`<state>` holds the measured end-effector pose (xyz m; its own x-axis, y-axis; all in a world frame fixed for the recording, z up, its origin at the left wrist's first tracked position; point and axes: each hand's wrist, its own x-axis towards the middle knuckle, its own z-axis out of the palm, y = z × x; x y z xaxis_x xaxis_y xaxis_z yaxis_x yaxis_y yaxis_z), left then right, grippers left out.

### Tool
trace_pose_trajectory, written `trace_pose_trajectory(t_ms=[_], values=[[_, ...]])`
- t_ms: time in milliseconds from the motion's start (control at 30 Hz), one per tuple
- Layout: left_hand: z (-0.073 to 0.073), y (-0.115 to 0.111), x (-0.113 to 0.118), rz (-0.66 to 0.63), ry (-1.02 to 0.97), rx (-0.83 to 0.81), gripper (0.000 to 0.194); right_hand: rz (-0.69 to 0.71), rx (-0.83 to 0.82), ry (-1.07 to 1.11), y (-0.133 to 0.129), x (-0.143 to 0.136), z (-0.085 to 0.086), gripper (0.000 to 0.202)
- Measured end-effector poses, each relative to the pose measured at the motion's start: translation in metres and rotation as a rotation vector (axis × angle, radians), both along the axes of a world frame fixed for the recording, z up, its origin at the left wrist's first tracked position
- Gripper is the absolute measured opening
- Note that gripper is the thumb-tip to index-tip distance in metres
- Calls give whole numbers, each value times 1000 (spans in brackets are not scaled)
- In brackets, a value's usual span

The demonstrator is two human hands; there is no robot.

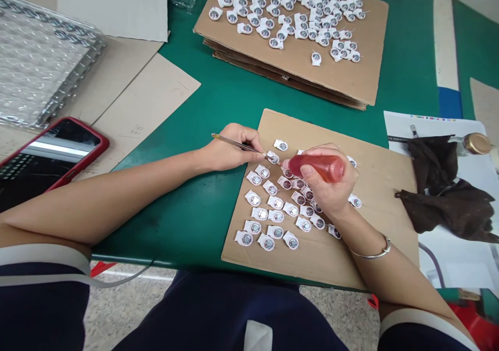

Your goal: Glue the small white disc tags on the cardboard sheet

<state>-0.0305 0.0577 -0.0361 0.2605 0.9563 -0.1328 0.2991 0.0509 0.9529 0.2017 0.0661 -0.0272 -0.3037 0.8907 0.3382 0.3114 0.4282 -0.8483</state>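
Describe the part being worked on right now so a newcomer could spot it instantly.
Find the near cardboard sheet on the green table, covered with small white parts. The one meant, the white part, lies in the upper rows between the two hands. Alone among its neighbours, it is met by the thin stick's tip and the red bottle's nozzle.

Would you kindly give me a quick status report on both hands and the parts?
Left hand grips thin rod, tip at small white part. Right hand grips red squeeze bottle, nozzle at same part. Nothing between them.
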Motion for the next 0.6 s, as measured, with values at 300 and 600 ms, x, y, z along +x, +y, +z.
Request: trace_pose_trajectory(t_ms=[300, 600], values=[[1, 1, 0, -12, 24, -1, 19, -87, -163, 24, 0, 0, -4, 35], [1, 1, 0, -15, 13, 5, 19, -88, -189, 33, 0, 1, -8, 35]])
